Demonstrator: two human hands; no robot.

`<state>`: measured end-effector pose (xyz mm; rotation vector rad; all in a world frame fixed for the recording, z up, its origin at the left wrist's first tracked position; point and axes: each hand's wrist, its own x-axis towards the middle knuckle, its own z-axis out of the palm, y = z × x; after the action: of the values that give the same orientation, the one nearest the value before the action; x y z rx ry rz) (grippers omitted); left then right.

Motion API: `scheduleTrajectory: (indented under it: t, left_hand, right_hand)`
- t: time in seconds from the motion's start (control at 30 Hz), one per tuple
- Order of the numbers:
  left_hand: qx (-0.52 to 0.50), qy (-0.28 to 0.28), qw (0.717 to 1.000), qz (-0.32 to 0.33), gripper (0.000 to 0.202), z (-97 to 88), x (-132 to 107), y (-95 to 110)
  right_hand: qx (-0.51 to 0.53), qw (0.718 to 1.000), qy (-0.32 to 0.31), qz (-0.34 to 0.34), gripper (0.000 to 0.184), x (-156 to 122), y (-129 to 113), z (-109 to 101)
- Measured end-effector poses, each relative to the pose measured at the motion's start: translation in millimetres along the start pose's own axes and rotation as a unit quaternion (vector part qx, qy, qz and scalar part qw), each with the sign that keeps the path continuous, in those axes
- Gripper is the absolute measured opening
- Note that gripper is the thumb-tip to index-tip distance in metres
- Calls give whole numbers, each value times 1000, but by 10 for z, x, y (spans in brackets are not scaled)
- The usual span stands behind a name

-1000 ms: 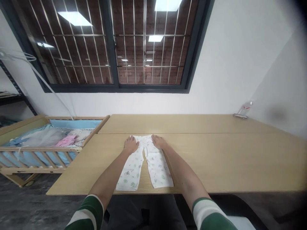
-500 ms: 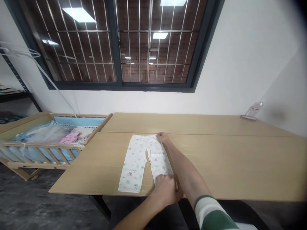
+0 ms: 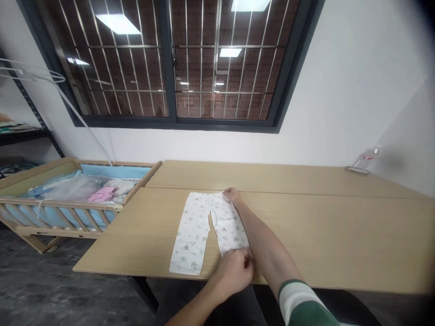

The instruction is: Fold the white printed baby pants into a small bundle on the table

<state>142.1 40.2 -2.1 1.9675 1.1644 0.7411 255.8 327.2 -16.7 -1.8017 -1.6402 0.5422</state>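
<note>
White baby trousers (image 3: 192,233) with small green and grey prints lie flat on the wooden table (image 3: 306,231), the waist away from me and the legs towards me. My right hand (image 3: 232,195) reaches to the far right corner of the waist, its fingers pinched on the cloth there. Close to the table's front edge, my left hand (image 3: 235,270) is closed at the cuff of the right-hand trouser leg and covers its end. The left-hand leg lies untouched, with a narrow gap between the legs.
A wooden cot (image 3: 64,209) with blue lining and bundled cloths stands left of the table. A clear plastic object (image 3: 365,160) sits at the far right corner. Behind the table are a wall and a barred window (image 3: 176,122).
My left hand has turned slightly at the cuff, its thumb now drawn in against the fingers. My right hand stays at the waist corner. The whole view has shifted a little.
</note>
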Motion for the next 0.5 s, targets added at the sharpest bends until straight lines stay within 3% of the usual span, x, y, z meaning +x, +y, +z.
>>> scheduleTrajectory:
  t: [0.1,0.23,0.37,0.5]
  left_hand:
    - [-156,25,987,-43,33,-121,-55,-32]
    - [-259,68,962,-57,41,-364,-247,-143]
    - [-276,102,953,-79,48,-632,-574,-273]
    - [-230,130,957,-120,52,-840,-843,-385]
  right_hand:
    - [48,999,-4,25,12,65,-121,-22]
    - [103,994,-12,29,22,121,-373,-12]
    - [132,991,-25,13,22,114,-667,88]
    - [132,991,-34,0,23,49,-927,343]
